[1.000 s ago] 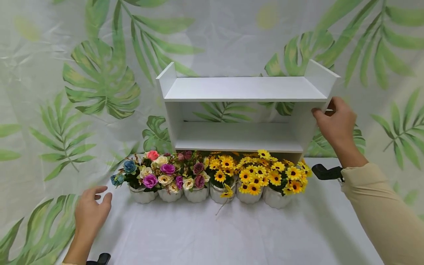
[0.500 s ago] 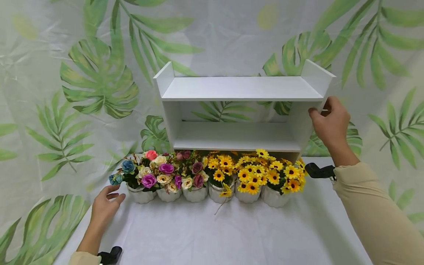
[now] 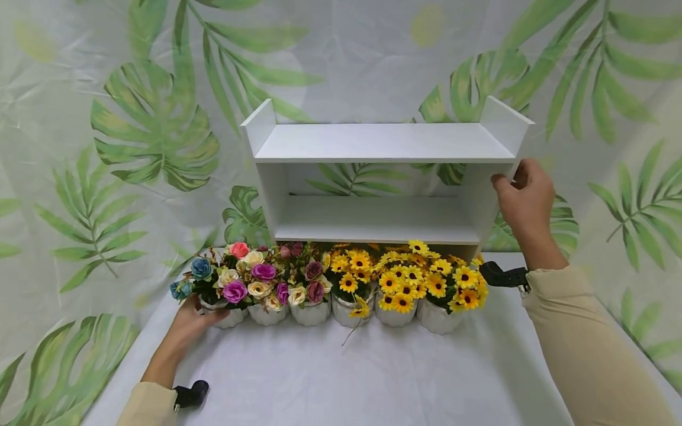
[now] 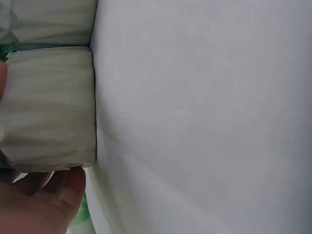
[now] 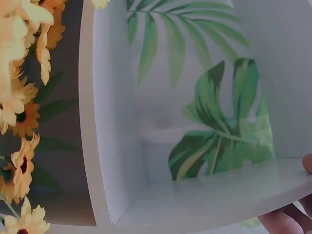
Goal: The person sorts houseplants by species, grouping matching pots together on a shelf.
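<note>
At the left end of a row of flower pots, my left hand [image 3: 189, 325] holds the leftmost white pot [image 3: 232, 319], which carries blue, cream and purple artificial roses [image 3: 234, 290]. The left wrist view shows fingers [image 4: 73, 187] along one side of that pot [image 4: 48, 107] and a bit of thumb at the frame's left edge. My right hand [image 3: 527, 198] grips the right side panel of a white two-tier shelf [image 3: 373, 142], thumb on the inner face. Its other fingers are mostly hidden behind the panel, though some fingertips [image 5: 285, 222] show in the right wrist view.
Two more rose pots [image 3: 311, 313] and several pots of yellow sunflowers [image 3: 403, 290] stand close together in front of the shelf's base. A white cloth [image 3: 319, 378] covers the table. Behind the shelf hangs a leaf-printed curtain [image 3: 351, 65].
My left hand has moved right and inward from the table's left side to the leftmost pot and taken hold of it. The right hand keeps its grip on the shelf; the view has shifted slightly.
</note>
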`<state>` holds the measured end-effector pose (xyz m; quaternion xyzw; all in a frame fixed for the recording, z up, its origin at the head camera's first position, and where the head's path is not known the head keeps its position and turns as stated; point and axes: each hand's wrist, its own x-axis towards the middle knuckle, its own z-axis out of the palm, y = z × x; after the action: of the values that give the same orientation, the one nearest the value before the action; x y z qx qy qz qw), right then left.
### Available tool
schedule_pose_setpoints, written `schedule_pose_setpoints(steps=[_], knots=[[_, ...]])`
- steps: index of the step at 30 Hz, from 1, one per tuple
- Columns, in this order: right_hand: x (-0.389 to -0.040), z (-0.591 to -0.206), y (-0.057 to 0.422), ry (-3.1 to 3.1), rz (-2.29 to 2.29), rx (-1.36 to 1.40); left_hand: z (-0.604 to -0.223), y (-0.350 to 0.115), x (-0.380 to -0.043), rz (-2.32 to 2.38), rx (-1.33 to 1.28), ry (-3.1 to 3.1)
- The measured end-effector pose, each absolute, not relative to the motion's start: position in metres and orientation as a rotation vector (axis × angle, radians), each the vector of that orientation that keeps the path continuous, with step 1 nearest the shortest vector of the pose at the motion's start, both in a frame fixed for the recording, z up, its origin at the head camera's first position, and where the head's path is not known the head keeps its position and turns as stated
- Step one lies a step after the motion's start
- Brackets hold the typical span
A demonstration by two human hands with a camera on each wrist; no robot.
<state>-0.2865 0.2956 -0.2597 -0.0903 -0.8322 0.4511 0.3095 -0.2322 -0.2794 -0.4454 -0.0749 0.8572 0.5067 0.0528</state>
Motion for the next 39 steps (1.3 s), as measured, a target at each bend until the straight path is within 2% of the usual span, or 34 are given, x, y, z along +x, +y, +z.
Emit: schedule_pose_setpoints(steps=[17,24,39], knots=[[-0.288,-0.261,0.297,-2.185,1.177,-0.268,-0.454,-0.277,-0.246,1.717,-0.085,2.506],[-0.288,-0.261,0.295,-2.191,1.165,-0.258,-0.451,-0.277,-0.242,1.620,-0.247,2.581],[-0.288,-0.261,0.294,-2.175,1.184,-0.259,-0.431,-0.300,-0.223,1.620,-0.401,2.616]])
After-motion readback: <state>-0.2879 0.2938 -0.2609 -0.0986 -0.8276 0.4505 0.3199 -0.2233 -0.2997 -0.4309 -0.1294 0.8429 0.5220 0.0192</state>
